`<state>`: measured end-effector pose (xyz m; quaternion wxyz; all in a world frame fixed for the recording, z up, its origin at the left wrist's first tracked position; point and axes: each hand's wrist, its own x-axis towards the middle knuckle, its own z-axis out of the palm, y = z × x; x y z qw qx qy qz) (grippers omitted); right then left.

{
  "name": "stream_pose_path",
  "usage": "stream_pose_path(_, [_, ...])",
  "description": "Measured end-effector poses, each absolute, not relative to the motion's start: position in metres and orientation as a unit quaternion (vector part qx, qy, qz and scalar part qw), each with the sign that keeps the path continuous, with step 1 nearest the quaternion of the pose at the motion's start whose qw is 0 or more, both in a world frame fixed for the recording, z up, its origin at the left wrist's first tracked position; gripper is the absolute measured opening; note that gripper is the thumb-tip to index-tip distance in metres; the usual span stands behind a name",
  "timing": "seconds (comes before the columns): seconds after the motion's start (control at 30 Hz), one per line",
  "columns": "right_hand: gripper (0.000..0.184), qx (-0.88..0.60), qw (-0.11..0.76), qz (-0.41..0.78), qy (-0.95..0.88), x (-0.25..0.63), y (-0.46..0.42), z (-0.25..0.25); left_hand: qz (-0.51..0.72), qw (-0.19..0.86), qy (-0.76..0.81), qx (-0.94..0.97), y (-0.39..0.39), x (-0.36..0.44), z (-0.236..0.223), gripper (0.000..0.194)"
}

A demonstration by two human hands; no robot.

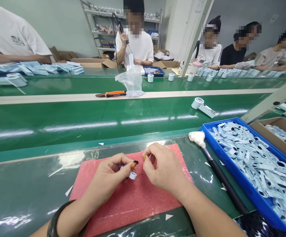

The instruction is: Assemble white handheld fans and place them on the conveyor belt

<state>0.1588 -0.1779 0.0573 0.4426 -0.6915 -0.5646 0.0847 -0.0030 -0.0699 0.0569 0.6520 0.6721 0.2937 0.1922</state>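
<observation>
Left hand (pixel 107 179): fingers (pixel 124 160) closed on one small white ring-shaped part (pixel 132 175), with one black tip (pixel 135 162) showing just above it, held over a red foam mat (pixel 130 205). Right hand (pixel 165 168): fingers (pixel 149 152) pinched together just beside the part; whether they hold anything cannot be told. Lower right of the frame: one blue tray (pixel 241 184), heaped with many light-blue parts (pixel 256 164). Beside it, one white-headed, black-handled tool (pixel 223 174) lies on the green worktop (pixel 22 187).

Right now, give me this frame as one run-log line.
left hand: holds small white reel | right hand: fingertips pinched beside it | below: pink foam mat
</observation>
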Motion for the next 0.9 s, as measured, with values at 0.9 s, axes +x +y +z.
stream_pose_path(0.9, [0.017,-0.705,0.432,0.102,-0.553,0.159,-0.175,0.056,0.178,0.669,0.323,0.646,-0.071,-0.001,0.06,0.038])
